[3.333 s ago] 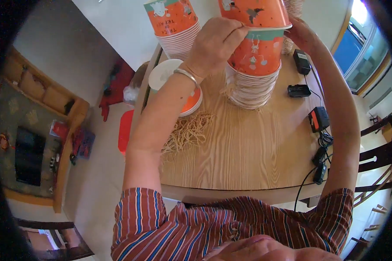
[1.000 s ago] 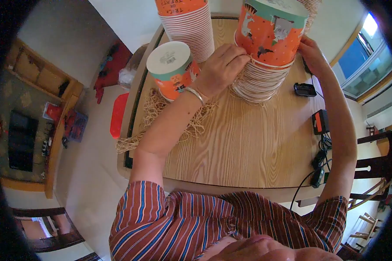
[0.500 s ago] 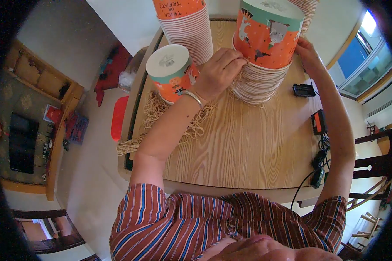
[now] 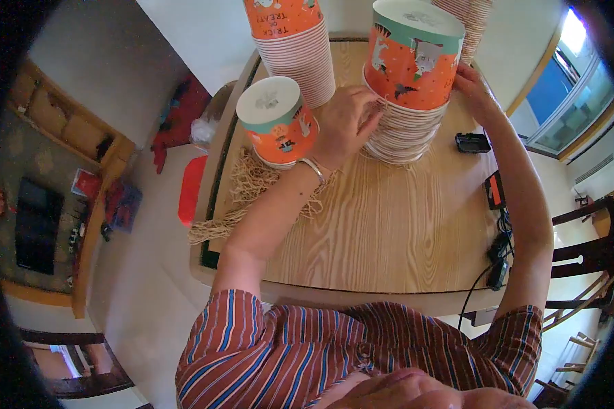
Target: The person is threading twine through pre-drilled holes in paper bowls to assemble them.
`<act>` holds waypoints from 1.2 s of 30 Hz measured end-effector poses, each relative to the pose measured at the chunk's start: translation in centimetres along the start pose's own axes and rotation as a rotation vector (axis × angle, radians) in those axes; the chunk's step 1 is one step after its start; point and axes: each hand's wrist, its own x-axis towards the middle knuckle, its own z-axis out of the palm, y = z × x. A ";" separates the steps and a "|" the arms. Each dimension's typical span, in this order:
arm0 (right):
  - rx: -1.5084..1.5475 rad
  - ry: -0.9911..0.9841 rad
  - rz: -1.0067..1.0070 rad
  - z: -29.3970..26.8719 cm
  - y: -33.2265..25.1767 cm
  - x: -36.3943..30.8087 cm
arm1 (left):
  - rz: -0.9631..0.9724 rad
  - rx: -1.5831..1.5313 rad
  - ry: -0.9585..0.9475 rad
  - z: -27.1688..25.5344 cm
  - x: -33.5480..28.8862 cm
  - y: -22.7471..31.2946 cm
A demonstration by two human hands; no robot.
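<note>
An upside-down orange paper bucket (image 4: 409,76) with a green band and white base tops a stack of nested bucket rims (image 4: 404,133) toward the far right of the table. At the left side of its rim my left hand (image 4: 350,124) has thumb and fingers drawn together in a pinch; what lies between them is too small to make out. My right hand (image 4: 472,90) is closed against the bucket's right side, its fingertips partly hidden. A smaller-looking single bucket (image 4: 278,134) stands upside down left of my left hand. Beige twine (image 4: 252,178) lies loosely piled beneath my left forearm.
A tall stack of buckets (image 4: 295,58) rises at the far left, another stack (image 4: 467,24) behind the right one. On the table's right side lie a black tray-like object (image 4: 472,142), an orange-and-black box (image 4: 494,190) and black cables (image 4: 501,235). Dark chairs (image 4: 583,252) stand to the right.
The view has shifted slightly. My left hand's fingers have moved a little along the rim and its back has turned. My right hand stays at the bucket's right side.
</note>
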 end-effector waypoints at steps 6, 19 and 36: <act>0.028 0.033 0.012 -0.6 0.8 0.1 | 0.201 0.153 -0.089 1.2 -0.1 0.2; 0.048 0.021 0.002 -0.3 0.5 -0.1 | 0.101 0.061 -0.033 -0.6 -0.5 0.3; 0.030 0.028 0.001 0.1 0.0 -0.4 | 0.187 0.089 -0.092 0.7 0.0 0.4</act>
